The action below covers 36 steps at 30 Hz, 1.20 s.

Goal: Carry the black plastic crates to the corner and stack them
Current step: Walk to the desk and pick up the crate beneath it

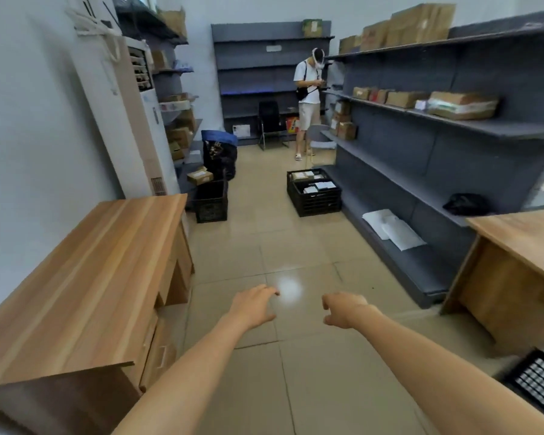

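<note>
Storeroom, tiled floor (296, 246), grey shelving (421, 142) along right wall. Two black crates on floor ahead: one (314, 193) holding boxes beside shelving, another (211, 200) at left. Left hand (254, 304) and right hand (343, 310) outstretched, fingers loose, holding nothing.

Two black lattice-sided crates (314, 192) (210, 200) stood at twelve o'clock on beige floor tiles (296, 246), dark grey shelving (421, 146) with brown cartons (421, 22) ran at two o'clock, and a striped light-wood desk (85, 277) sat at nine o'clock.
</note>
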### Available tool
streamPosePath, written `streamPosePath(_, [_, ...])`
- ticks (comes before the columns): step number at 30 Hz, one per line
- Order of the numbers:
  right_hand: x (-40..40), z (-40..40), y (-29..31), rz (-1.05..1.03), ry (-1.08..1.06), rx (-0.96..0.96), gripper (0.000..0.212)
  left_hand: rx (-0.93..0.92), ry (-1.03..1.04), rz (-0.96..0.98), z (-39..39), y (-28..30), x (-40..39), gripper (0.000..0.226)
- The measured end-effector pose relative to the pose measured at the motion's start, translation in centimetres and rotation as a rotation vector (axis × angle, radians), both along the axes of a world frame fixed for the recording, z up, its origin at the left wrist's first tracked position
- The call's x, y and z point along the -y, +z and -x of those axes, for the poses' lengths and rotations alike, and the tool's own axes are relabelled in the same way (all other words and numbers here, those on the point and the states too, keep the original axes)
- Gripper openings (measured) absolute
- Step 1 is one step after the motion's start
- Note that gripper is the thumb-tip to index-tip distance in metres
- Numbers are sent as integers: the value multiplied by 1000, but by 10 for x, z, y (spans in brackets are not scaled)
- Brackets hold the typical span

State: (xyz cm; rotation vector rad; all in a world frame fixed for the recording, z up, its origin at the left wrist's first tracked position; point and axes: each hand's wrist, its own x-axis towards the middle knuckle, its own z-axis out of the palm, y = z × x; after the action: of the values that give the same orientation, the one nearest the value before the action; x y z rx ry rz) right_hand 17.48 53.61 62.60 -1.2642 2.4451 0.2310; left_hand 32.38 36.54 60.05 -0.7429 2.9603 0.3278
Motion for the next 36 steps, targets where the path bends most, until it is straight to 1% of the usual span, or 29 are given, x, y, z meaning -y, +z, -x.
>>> streamPosePath(4, [-95,70,-2,-6,-179,-18,42,10,-151,-4,91,-1,-65,54])
streamPosePath(7, [-163,107,-8,8,-312,-6,40,26,-286,2,151,-3,-115,54])
streamPosePath(13, [-277,149,-25,10,-561,48,36,88,-552,58,252,-12,-212,53])
streamPosePath(16, [-322,165,-35,-27,-662,66,32,87,-670,64,299,-20,-251,53])
streamPosePath(20, [-363,195,-43,-57,-810,94,34,91,-793,65,360,-33,-290,51])
streamPosePath(24, [-387,238,-42,-71,-936,109,35,100,-876,53,426,-41,-310,49])
streamPosePath(26, [-394,263,-40,-59,-988,115,37,97,-897,37,460,-43,-315,48])
streamPosePath(30, [-399,302,-47,56,-1082,123,34,114,-876,-58,519,-54,-332,48])
streamPosePath(32, [-406,312,-57,72,-1108,146,31,136,-904,-54,539,-64,-347,50])
streamPosePath(36, [-441,325,-81,30,-1175,199,29,169,-973,-10,571,-85,-392,48])
